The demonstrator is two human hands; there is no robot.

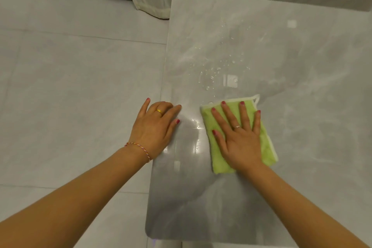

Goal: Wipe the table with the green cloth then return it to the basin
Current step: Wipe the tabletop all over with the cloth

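1. Bracing the table's (302, 106) left edge, the left hand (156, 129) lies flat, holding nothing; it could slip on wet gloss.
2. Right hand (239, 137), fingers spread, presses the folded green cloth (265, 147) near centre.
3. Water droplets (217, 68) farther away may get missed; basin unseen.

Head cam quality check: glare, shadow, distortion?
Head view: ceiling-light glare squares on the glossy table, streaky shine between the left hand and the green cloth; soft shadow near the table's bottom edge; wide-angle bowing of table edges; droplets sharp.
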